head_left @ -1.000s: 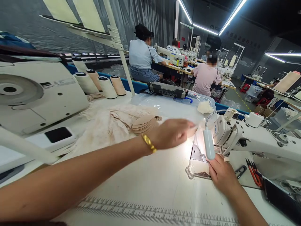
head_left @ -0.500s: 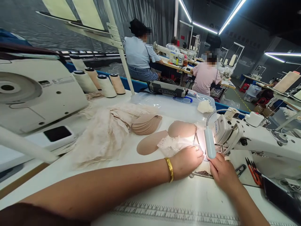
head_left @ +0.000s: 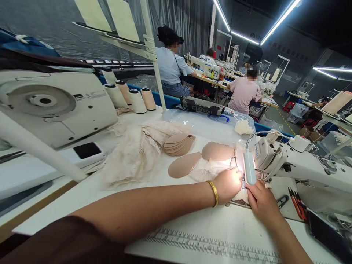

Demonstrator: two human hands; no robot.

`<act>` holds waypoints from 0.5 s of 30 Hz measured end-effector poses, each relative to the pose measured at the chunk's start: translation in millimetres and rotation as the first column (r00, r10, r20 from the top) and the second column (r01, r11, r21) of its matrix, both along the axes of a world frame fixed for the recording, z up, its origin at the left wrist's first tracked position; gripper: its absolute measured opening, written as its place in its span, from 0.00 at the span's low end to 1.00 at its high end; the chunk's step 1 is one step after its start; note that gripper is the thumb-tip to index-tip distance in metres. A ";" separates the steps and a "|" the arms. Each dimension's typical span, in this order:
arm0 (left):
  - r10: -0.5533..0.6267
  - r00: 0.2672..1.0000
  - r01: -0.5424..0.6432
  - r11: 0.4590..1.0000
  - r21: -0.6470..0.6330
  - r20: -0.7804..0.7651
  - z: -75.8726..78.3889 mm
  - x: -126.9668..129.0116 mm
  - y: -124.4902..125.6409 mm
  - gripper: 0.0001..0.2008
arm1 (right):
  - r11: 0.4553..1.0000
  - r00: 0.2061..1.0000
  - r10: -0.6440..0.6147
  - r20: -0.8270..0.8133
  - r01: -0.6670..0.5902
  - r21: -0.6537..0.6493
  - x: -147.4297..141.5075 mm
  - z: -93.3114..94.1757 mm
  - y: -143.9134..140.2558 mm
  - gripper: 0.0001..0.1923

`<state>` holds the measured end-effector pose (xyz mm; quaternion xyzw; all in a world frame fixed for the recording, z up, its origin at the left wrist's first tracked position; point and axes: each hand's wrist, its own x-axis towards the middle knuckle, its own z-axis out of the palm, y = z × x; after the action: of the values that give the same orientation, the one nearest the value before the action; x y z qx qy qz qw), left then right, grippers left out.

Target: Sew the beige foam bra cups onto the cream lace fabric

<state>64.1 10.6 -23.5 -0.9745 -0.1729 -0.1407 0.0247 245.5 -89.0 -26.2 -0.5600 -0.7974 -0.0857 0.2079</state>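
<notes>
My left hand (head_left: 227, 185), with a gold bangle on its wrist, is closed and pinching the edge of pale lace fabric (head_left: 205, 168) beside the sewing machine (head_left: 295, 156). My right hand (head_left: 262, 201) lies at the needle area, fingers together and reaching under a small lit lamp (head_left: 249, 168). The lamp hides its fingertips, the needle and whatever the fingers press on. Against the lace lie two beige oval pads, a nearer pad (head_left: 183, 165) and a farther pad (head_left: 218, 151). A stack of similar pads (head_left: 179, 144) sits behind them.
Loose lace cloth (head_left: 132, 157) is heaped at left, near thread cones (head_left: 137, 101). Behind the pads stands a clear plastic box lid (head_left: 203, 124). Orange-handled snips (head_left: 297, 205) and a dark phone-like device (head_left: 327, 233) lie right. A ruler strip (head_left: 209, 244) runs along the front.
My head view has turned a little left, shifting the scene rightward. The fingers of my left hand are curled in more tightly. My right hand stays by the needle area.
</notes>
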 end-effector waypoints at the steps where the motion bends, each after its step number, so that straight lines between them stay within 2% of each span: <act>1: 0.006 0.999 -0.005 1.000 0.010 -0.035 2.3 2.5 -0.1 0.05 | 1.000 1.000 -0.002 0.001 0.002 0.016 -0.6 0.8 0.1 0.14; 5: 0.052 0.992 -0.049 0.998 0.029 -0.115 20.0 0.0 -9.0 0.06 | 0.996 0.999 0.054 0.002 -0.054 0.066 -6.3 3.0 -1.4 0.14; 7: 0.092 0.984 -0.089 0.996 0.022 -0.153 33.0 -16.5 -20.3 0.07 | 0.990 0.994 0.105 0.022 -0.107 0.096 -13.3 2.1 -2.7 0.15; 9: 0.086 0.979 -0.092 0.995 -0.027 -0.186 47.8 -45.5 -37.0 0.07 | 0.979 0.988 0.140 0.062 -0.148 0.141 -23.8 -0.6 -2.8 0.19; 11: 0.024 0.984 -0.052 0.987 -0.151 -0.179 62.9 -84.4 -58.0 0.04 | 0.958 0.973 0.208 0.100 -0.223 0.181 -38.0 -4.3 -0.9 0.20; 12: -0.007 0.988 -0.031 0.970 -0.242 -0.152 69.8 -106.0 -68.8 0.02 | 0.938 0.954 0.282 0.104 -0.297 0.181 -46.4 -6.0 0.7 0.19; 14: -0.038 0.996 -0.005 0.886 -0.464 -0.083 80.7 -150.4 -87.5 0.02 | 0.874 0.884 0.466 0.037 -0.467 0.135 -65.1 -8.3 5.3 0.17; 15: -0.053 0.997 0.009 0.812 -0.584 -0.058 84.3 -171.7 -93.7 0.03 | 0.839 0.842 0.539 -0.022 -0.534 0.106 -74.8 -8.5 8.3 0.15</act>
<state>-107.6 -83.1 60.8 -0.9422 -0.1909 -0.0464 -0.2713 170.7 -80.7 -34.8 -0.3059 -0.9116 -0.0482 0.2703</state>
